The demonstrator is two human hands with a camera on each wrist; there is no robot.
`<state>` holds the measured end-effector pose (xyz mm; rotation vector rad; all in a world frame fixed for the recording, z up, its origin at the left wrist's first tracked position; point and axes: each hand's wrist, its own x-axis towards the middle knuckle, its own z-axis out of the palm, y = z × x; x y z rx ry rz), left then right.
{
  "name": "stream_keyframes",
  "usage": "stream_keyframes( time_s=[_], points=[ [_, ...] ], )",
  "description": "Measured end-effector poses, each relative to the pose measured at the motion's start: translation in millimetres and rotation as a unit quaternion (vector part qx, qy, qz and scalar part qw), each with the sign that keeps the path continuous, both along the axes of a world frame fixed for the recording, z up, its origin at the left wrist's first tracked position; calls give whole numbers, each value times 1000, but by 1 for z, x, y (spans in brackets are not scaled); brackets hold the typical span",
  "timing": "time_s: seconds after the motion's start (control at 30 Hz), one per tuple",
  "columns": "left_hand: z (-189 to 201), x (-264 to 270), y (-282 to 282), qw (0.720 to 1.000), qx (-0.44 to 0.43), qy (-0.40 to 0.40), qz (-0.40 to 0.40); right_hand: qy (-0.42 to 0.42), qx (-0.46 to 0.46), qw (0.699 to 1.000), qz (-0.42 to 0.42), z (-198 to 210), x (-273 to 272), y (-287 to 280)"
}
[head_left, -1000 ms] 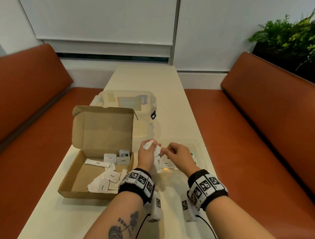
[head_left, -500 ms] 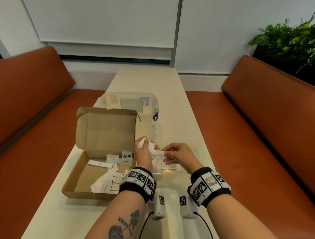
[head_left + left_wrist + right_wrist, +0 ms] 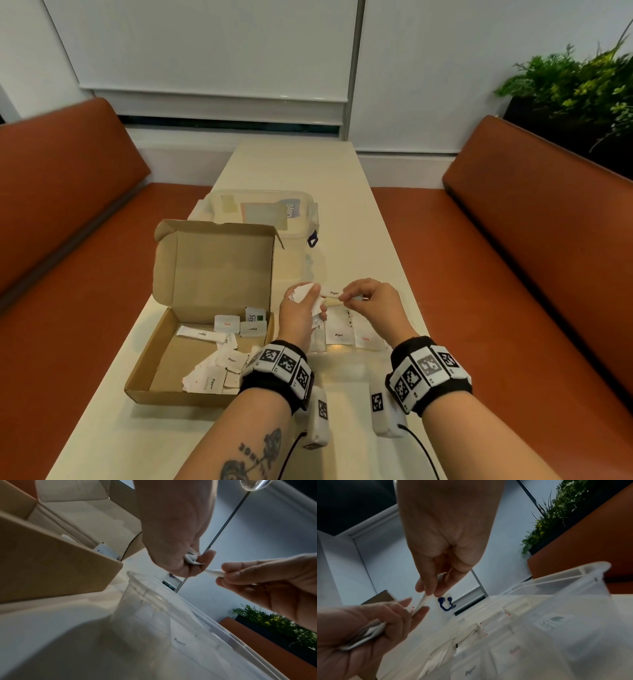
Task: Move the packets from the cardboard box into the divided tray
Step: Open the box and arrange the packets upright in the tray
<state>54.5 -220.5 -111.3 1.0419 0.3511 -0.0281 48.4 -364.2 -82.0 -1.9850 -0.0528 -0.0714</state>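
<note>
While both hands work above the divided tray (image 3: pixel 346 350), left hand (image 3: pixel 298 317) clutches a bundle of packets (image 3: pixel 305 293); right hand (image 3: pixel 371 305) pinches one sugar packet (image 3: pixel 331 293) being drawn from it. Risk: loosened bundle spilling into wrong compartments or onto the tabletop (image 3: pixel 301 164). Tray already holds pepper and salt packets; more remain in the cardboard box (image 3: pixel 191 342).

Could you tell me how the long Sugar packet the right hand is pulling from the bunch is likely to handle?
The Sugar packet is thin paper, so probably light and floppy. The right hand pinches only one end, so it may sag. Nothing suggests it is fragile.
</note>
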Motion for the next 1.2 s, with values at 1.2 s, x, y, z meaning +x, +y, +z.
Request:
stream_keyframes(
  time_s=[1.2],
  points=[
    [-3, 5, 27, 996, 83, -22, -10, 86, -325, 941, 36, -48, 19, 50]
  ],
)
